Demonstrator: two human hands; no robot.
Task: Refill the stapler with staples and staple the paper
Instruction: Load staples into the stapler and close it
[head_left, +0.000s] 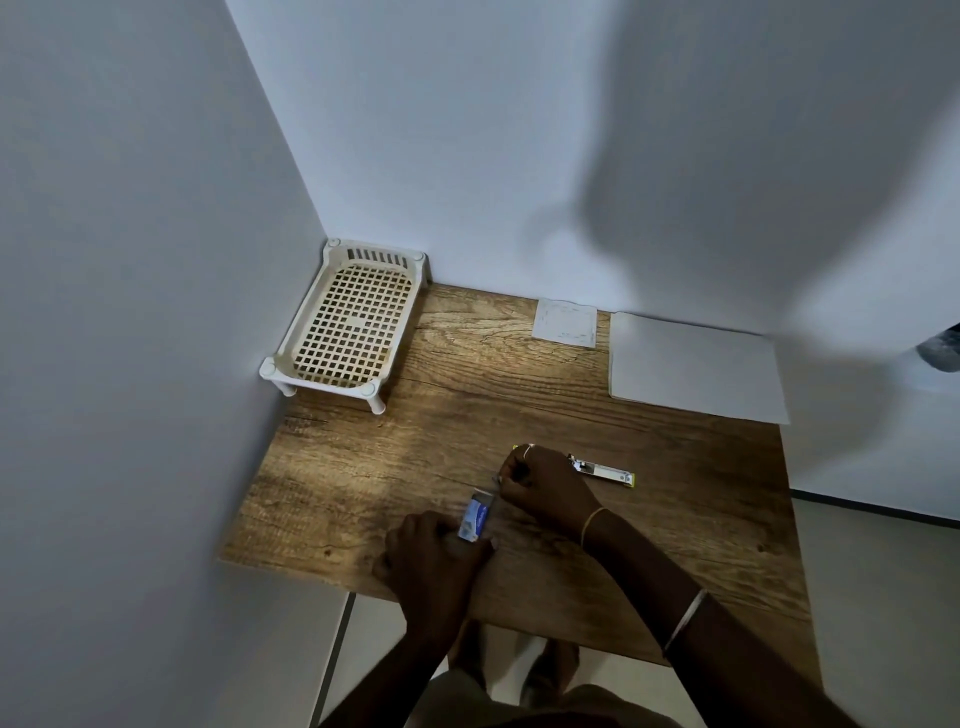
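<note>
Gripping a small blue-and-white cardboard staple box (474, 519), the left hand (431, 561) is curling its fingers round the box's near end, over the near part of the brown wood-grain table (363, 493). The right hand (550, 493) is pinching a small silvery piece (497, 480) at the box's far open end; whether that piece is a strip of staples cannot be told. A yellow-and-silver metal stapler (605, 472) is lying unfolded on the table just behind the right hand, which is partly hiding it. A white rectangular sheet of paper (691, 364) is lying at the far right, well apart from the stapler. A small white square slip (565, 321) is lying beside it. A white plastic lattice basket (348, 322) on short legs is standing in the far left corner.
</note>
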